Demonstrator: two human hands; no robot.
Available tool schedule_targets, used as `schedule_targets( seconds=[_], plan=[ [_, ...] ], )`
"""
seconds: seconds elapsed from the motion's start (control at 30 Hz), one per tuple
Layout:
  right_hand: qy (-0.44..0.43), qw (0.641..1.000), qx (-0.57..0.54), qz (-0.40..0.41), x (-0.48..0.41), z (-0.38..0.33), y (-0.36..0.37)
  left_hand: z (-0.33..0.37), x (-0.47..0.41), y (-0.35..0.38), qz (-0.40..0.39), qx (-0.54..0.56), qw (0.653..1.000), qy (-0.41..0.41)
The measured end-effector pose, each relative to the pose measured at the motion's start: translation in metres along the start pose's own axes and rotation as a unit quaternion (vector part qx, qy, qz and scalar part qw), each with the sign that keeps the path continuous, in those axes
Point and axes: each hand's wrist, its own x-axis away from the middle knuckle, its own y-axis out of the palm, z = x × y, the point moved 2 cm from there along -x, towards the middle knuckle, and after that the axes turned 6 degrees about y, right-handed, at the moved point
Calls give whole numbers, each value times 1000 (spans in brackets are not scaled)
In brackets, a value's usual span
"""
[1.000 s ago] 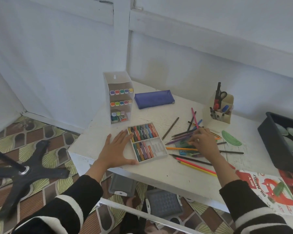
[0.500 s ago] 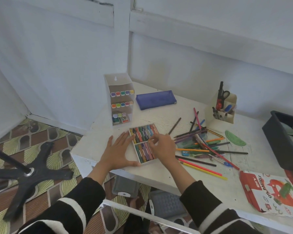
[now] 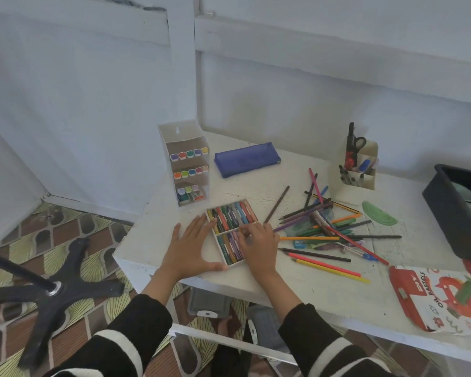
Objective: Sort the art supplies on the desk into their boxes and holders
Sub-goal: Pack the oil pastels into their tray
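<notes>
So left hand (image 3: 191, 246) lies flat against oil pastel tray (image 3: 235, 263), likely steadying it; right hand (image 3: 259, 240) curls over it, grip unclear

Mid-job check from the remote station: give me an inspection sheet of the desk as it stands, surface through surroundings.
Surface: white desk, paint scuffed.
Job's things: pastel tray, far compartment full; loose coloured pencils heaped to its right; marker rack, blue pencil case and pen holder along the back; oil pastels box at near right.
Clutter: green protractor; black bin at the right edge.
Hands: left hand flat beside the tray, thumb at its near corner; right hand curled over the near compartment, grip hidden.
Cables: nothing seen.
Surroundings: white walls; chair base on patterned floor at left.
</notes>
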Motion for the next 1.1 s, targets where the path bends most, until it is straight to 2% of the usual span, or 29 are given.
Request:
schedule_targets(
  seconds=[0.5,0.73,0.97,1.1],
  plan=[
    [-55,998,23,37,1,6,7,0,0,1,-4,-15,1000,-5],
    [-100,988,92,71,7,-5,0,1,0,0,-2,-7,1000,-2],
    [-73,995,33,62,5,-4,-2,1,1,0,12,5,1000,5],
    [-32,993,-82,78,2,2,-7,1,1,-2,12,16,1000,5]
  ],
)
